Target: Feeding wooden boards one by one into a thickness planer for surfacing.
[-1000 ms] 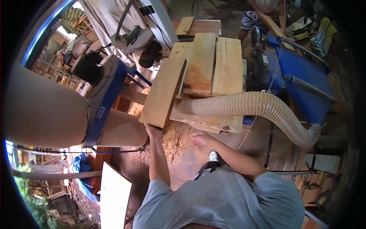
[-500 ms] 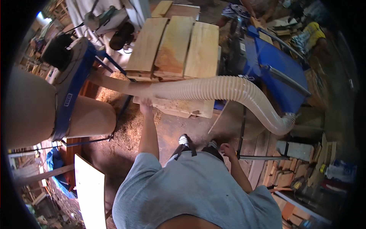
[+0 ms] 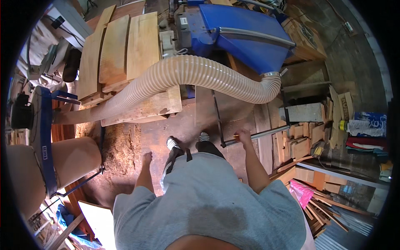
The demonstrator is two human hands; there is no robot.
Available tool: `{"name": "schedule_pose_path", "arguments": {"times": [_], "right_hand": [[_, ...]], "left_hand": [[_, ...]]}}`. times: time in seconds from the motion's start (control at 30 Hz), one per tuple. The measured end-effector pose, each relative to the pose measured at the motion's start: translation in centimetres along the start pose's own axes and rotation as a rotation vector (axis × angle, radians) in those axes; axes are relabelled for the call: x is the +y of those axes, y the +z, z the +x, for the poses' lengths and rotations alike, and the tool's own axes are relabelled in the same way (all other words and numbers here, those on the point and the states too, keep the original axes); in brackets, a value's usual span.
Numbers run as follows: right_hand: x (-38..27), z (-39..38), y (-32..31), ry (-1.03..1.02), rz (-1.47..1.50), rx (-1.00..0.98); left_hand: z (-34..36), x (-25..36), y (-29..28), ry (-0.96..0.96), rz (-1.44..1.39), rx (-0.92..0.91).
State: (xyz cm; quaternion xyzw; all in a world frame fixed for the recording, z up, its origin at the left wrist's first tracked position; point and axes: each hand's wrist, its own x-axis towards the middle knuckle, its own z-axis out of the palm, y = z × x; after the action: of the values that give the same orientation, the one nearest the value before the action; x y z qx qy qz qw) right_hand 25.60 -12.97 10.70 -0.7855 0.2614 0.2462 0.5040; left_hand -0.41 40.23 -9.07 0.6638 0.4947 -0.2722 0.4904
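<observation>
My left hand (image 3: 147,156) hangs low over the sawdust-strewn floor, its fingers loosely curled, with nothing visible in them. Ahead of it lies a pale wooden board (image 3: 173,102) below the hose, apart from the hand. My right hand (image 3: 244,136) is out to the right, right by a grey metal bar (image 3: 266,132). Its fingers are closed; a small orange-brown bit shows at their tips, too small to name. Whether the hand touches the bar, I cannot tell. A ribbed, translucent hose (image 3: 196,68) arches across in front of me.
At left stands a blue dust collector (image 3: 43,141) with tan bags, beside a heap of wood shavings (image 3: 118,150). Wide planks (image 3: 143,41) are stacked ahead. The hose joins a blue machine hood (image 3: 246,39). Wood offcuts (image 3: 302,148) and a grey block (image 3: 306,112) lie at right.
My left hand has come off the board under the hose and dropped back beside me. My right hand has moved forward to the metal bar. The view has turned right.
</observation>
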Motion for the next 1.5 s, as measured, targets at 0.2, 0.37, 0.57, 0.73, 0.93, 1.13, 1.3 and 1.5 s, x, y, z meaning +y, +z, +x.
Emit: {"name": "schedule_pose_path", "arguments": {"times": [0.2,0.37,0.57,0.73,0.93,1.13,1.3,1.5], "right_hand": [[-0.1,8.4,-9.0,0.115,0.563,0.099],[-2.3,15.6,-14.3,0.038,0.614,0.036],[-7.7,18.9,-17.5,-0.004,0.557,0.031],[-8.9,25.4,-18.6,-0.141,0.197,0.030],[-5.4,35.1,-20.0,-0.554,-0.152,0.079],[-11.3,36.0,-17.0,-0.476,0.205,-0.053],[-14.1,34.9,-14.9,-0.424,0.294,-0.089],[-14.3,33.4,-14.1,-0.402,0.355,-0.104]], "left_hand": [[-1.2,11.5,5.3,0.283,-0.246,0.029],[-6.2,21.1,18.1,0.382,-0.363,-0.149],[-17.7,26.3,30.0,0.844,0.356,-0.330],[-22.4,27.7,27.0,0.702,0.560,-0.217],[-21.2,27.4,27.9,0.657,0.681,-0.278],[-21.2,27.4,27.3,0.646,0.628,-0.313],[-20.9,27.4,27.4,0.627,0.665,-0.320],[-18.5,24.9,26.4,0.593,0.612,-0.227]]}}
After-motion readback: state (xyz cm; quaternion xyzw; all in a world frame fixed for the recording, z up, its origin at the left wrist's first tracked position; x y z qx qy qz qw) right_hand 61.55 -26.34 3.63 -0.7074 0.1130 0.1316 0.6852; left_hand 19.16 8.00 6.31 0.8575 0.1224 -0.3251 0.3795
